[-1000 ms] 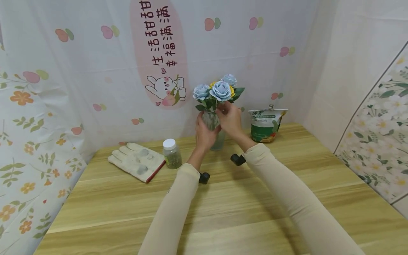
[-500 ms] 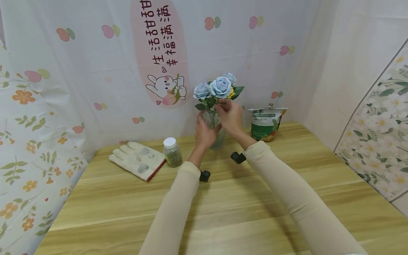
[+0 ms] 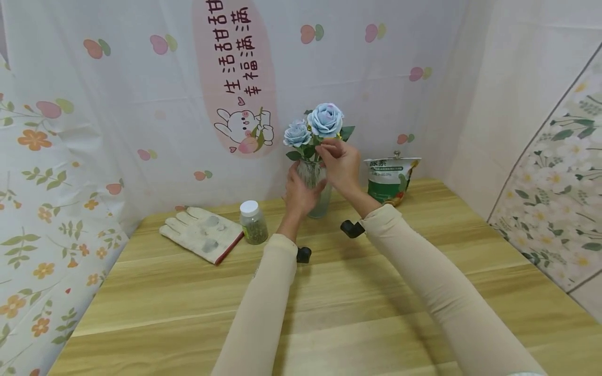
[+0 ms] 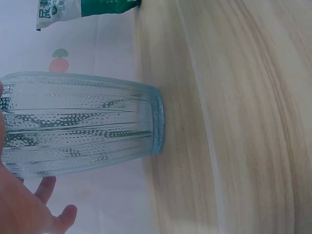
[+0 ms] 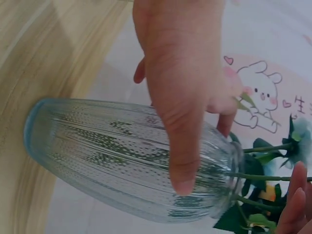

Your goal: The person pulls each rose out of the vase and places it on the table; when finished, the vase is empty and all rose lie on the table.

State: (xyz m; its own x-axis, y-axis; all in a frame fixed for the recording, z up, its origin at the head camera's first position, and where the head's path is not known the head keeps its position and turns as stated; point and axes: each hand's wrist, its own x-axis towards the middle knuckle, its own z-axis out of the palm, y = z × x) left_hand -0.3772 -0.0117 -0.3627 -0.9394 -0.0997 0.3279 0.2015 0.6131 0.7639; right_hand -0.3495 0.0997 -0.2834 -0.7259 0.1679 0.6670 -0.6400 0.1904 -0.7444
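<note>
A ribbed clear glass vase [image 4: 83,124] stands upright at the back of the wooden table, holding artificial flowers. My left hand [image 3: 299,194] grips it around the upper body, thumb in front in the right wrist view. Just above the rim, my right hand [image 3: 342,163] pinches the stem of a large blue rose [image 3: 325,120], whose stem still runs into the vase mouth. A second blue rose [image 3: 297,133] sits lower on the left among green leaves. Some yellow petals show behind the right fingers [image 5: 294,202]. The pinching fingertips are partly cut off in the right wrist view.
Left of the vase stands a white-capped jar [image 3: 254,223] of dried greenish bits. Beside it lies a whitish work glove [image 3: 203,234] with a red cuff. A green and white clipped bag [image 3: 390,180] stands at right. A printed cloth [image 3: 376,99] hangs behind.
My right hand has risen slightly, and the large blue rose has moved up with it. It now hides the rose behind. My left hand keeps its grip on the vase.
</note>
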